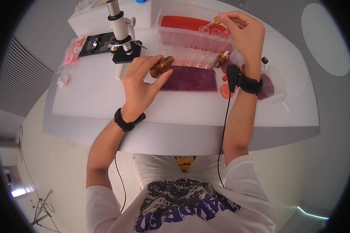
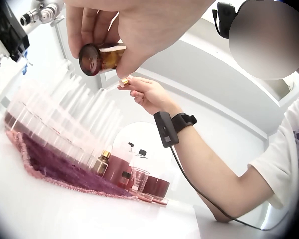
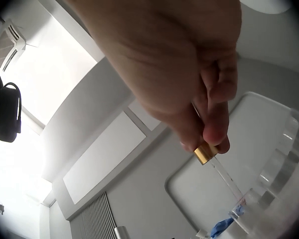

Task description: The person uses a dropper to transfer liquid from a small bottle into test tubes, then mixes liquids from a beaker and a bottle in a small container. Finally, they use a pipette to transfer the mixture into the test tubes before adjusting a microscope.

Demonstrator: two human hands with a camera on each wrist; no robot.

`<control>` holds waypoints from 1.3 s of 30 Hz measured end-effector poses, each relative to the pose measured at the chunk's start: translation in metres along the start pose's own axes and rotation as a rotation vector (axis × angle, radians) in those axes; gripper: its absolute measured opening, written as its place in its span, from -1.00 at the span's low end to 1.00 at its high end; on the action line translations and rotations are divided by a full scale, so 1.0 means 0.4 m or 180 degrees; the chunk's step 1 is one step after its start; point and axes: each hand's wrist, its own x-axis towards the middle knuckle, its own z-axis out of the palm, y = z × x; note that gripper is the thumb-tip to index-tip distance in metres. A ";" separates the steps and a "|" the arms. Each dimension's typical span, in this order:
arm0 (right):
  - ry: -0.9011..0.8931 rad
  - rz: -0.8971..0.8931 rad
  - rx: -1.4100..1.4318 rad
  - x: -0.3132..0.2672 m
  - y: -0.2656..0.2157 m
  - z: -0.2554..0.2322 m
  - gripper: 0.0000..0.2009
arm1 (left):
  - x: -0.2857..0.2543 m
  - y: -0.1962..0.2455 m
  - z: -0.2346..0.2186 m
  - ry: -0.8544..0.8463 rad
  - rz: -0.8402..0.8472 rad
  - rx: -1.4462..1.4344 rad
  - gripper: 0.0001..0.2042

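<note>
My left hand (image 1: 139, 84) holds a small amber glass bottle (image 1: 158, 69) by its sides, its uncapped neck tilted up to the right. In the left wrist view the round base of the bottle (image 2: 89, 60) faces the camera. Above the rack, my right hand (image 1: 248, 37) pinches a glass dropper (image 3: 225, 177) by its top, just above the gold collar (image 3: 204, 154). The dropper's lower end is at the mouth of a test tube (image 3: 245, 206). Several clear tubes stand in the transparent rack (image 1: 173, 40). A purple cloth (image 1: 190, 79) lies in front of it.
A microscope (image 1: 121, 34) and a black tray (image 1: 94, 47) stand at the left of the table. Right of the rack are a gold-capped amber dropper bottle (image 1: 220, 59), a beaker of dark red liquid (image 1: 266, 91) and a round orange dish (image 1: 226, 91). A bag of pink pieces (image 1: 72, 53) lies far left.
</note>
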 end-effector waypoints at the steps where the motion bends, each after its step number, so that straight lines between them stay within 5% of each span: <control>1: -0.0001 0.0005 0.0000 -0.001 -0.001 0.001 -0.81 | 0.000 0.001 0.000 -0.0014 -0.0010 0.0007 -0.58; 27: -0.0109 -0.0448 -0.0759 -0.006 -0.008 0.014 -0.83 | 0.001 -0.001 0.000 -0.0045 0.0062 -0.0022 -0.59; 39: -0.0558 -0.0498 -0.0329 0.001 0.016 0.008 -0.82 | 0.000 -0.003 0.002 -0.0052 0.0090 -0.0023 -0.59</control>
